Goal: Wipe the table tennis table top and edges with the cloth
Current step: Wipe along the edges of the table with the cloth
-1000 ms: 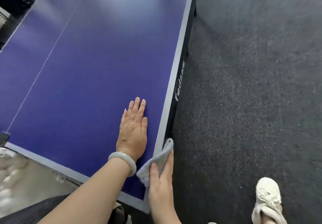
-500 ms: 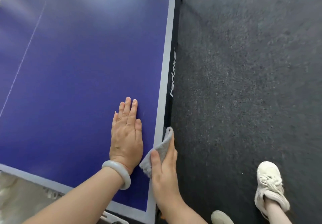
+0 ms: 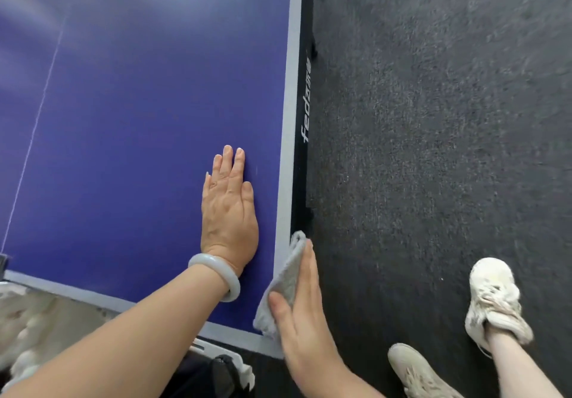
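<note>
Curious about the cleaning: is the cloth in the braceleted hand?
No, the braceleted left hand lies flat on the table; the right hand holds the cloth.

One table tennis table [image 3: 139, 103]. One cloth [image 3: 286, 280]. Two hands: left hand [image 3: 229, 212], right hand [image 3: 305, 314]. One bangle [image 3: 216, 274]. Two shoes: white shoe [image 3: 492, 301], beige shoe [image 3: 414, 370]. One brand logo [image 3: 306, 119].
</note>
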The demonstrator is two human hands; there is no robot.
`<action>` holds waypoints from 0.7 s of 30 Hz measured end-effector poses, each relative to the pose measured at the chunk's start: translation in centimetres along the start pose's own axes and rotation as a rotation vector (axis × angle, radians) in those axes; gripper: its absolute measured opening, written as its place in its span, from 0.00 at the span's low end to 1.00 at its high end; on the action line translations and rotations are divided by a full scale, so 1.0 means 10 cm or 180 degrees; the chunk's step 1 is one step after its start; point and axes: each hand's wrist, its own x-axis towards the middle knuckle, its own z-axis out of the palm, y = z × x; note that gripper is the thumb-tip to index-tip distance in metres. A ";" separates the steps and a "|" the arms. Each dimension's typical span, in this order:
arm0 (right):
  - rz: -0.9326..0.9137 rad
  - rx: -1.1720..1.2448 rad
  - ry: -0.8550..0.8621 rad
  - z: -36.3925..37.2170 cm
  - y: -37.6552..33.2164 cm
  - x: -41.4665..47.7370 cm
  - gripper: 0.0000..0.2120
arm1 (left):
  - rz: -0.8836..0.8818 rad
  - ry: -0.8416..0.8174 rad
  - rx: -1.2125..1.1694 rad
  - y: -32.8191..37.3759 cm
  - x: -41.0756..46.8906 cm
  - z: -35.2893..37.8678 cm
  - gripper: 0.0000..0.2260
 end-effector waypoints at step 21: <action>-0.0130 -0.0165 -0.0217 -0.11 -0.03 0.16 0.36 | 0.0032 0.0043 -0.0019 0.01 -0.02 0.00 0.25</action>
